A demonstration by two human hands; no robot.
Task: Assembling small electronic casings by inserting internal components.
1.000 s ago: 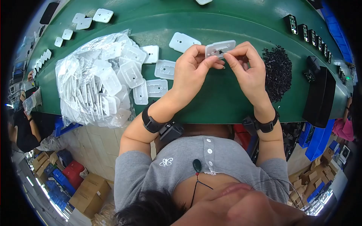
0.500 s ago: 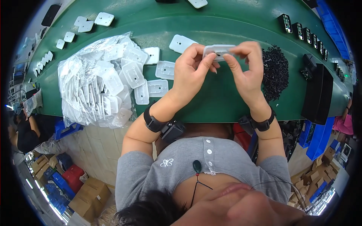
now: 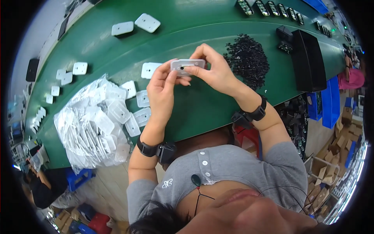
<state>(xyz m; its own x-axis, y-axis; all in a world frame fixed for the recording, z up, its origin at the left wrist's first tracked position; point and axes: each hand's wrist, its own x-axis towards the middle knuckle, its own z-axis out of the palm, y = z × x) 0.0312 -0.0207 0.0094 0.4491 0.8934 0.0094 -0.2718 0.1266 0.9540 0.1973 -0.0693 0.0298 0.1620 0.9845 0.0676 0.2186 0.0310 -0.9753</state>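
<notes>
- The left hand [image 3: 161,87] and the right hand [image 3: 216,70] hold one white plastic plate [image 3: 187,65] between them, lifted above the middle of the green table [image 3: 202,113].
- The left hand's fingers pinch the plate's left end; the right hand's fingers are closed on its right end and lower edge.
- A small black piece [image 3: 182,68] sits at the plate's face, right at the left thumb tip; whether it is seated in a hole cannot be told.
- A heap of small black parts [image 3: 247,58] lies loose on the table just right of the right hand.
- A clear plastic bag [image 3: 83,128] lies open at the table's near-left edge, full of more white plates.
- Several plates [image 3: 138,111] have spilled from the bag's mouth onto the table beside the left wrist.
- Two white plates [image 3: 136,25] lie near the far edge.
- A black box [image 3: 307,60] stands toward the right edge.
- Blue bins [image 3: 325,105] hang beyond that edge; their contents cannot be made out.
</notes>
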